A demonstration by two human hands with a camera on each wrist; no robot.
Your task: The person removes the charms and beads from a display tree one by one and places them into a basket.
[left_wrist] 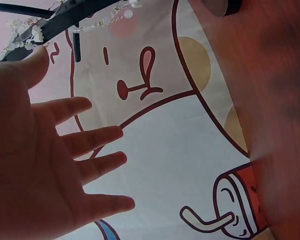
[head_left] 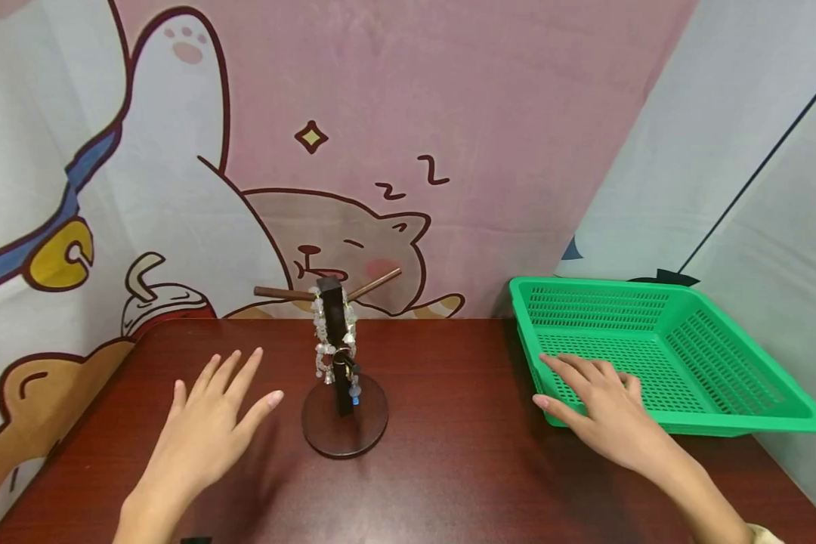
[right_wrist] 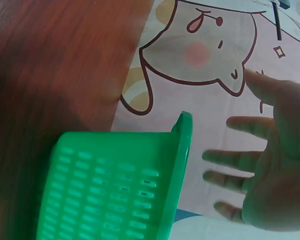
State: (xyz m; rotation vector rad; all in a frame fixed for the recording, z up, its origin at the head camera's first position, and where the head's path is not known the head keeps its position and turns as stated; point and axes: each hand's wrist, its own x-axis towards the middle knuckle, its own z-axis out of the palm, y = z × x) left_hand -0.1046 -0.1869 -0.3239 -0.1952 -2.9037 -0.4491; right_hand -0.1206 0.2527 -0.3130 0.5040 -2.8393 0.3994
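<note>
A jewelry stand (head_left: 336,321) is beside the spread fingers of the left hand (head_left: 207,434), a basket (head_left: 727,422) near those of the right hand (head_left: 610,414); grasping, apparently unstarted, needs curling.

A printed pink-and-white backdrop (head_left: 517,113) rises behind a reddish-brown surface (head_left: 442,393). On it, a grey-brown cartoon animal (head_left: 394,234) dozes with a blushing cheek under two letter Zs (head_left: 431,170) and a yellow four-pointed star (head_left: 311,137). At left, a white figure (head_left: 183,98) raises a paw near a blue collar (head_left: 91,160), a yellow bell (head_left: 51,261) and a red-and-white cup (head_left: 170,302) with a straw.
</note>
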